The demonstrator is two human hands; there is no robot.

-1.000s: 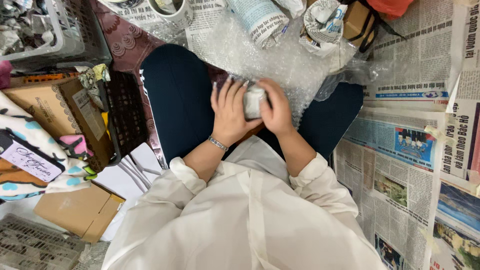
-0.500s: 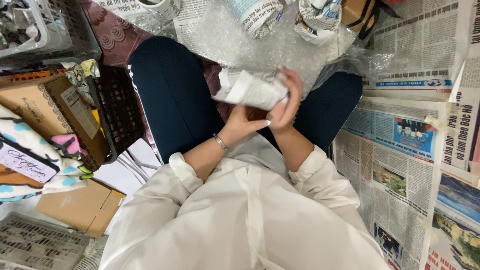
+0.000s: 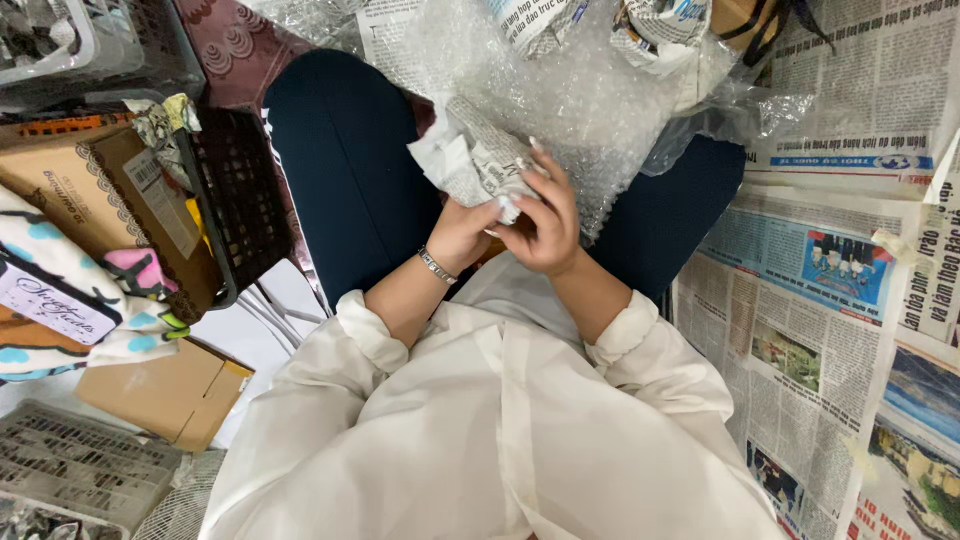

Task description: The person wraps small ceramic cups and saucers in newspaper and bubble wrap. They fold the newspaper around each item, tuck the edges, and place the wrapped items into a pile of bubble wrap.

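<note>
Both hands hold a crumpled newspaper bundle (image 3: pixel 478 160) over her lap: the right hand (image 3: pixel 543 222) grips its side, the left hand (image 3: pixel 462 232) cups it underneath. The paper looks soft and light. Something breakable may be inside, so holding it around the middle seems best.

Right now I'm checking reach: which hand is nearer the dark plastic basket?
Left. The left hand sits on the basket's side, under the newspaper bundle; the right hand grips the bundle's far side.
</note>
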